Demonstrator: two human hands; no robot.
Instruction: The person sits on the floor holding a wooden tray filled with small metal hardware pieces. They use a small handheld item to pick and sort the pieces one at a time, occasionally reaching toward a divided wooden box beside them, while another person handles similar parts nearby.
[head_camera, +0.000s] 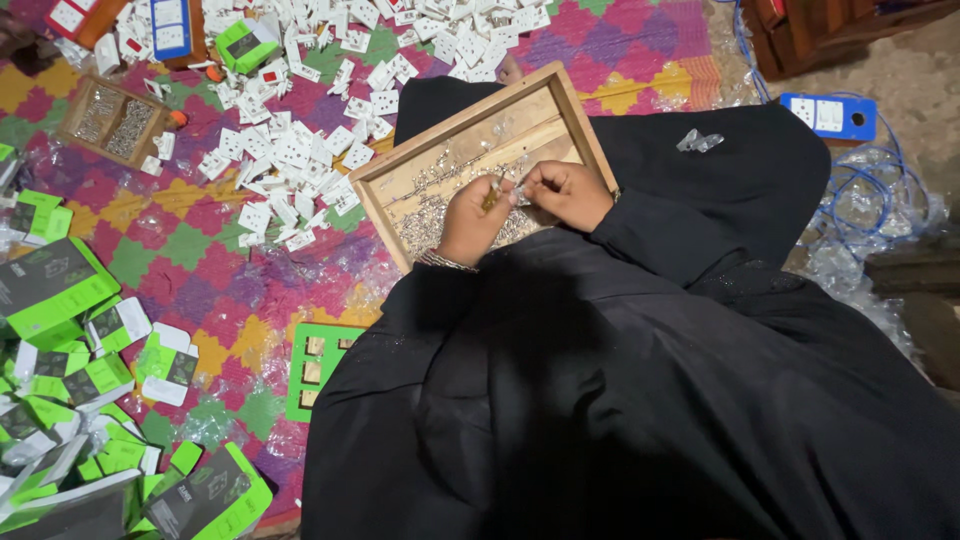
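Both hands meet over the wooden tray (570, 105), which rests on the lap so the small metal bits in it stay within reach. Left hand (472, 222) is clenched round a small tool w/ a yellowish handle (493, 195) (prob. a screwdriver). Right hand (566, 193) pinches 1 tiny clear-ish part (521, 192) at the tool's tip. White plastic pieces (290, 160) lie heaped on the patterned mat (200, 300) nearby.

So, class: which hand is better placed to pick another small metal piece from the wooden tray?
Probably the right hand: its fingertips hover over the wooden tray, while the left hand grips a slim tool.
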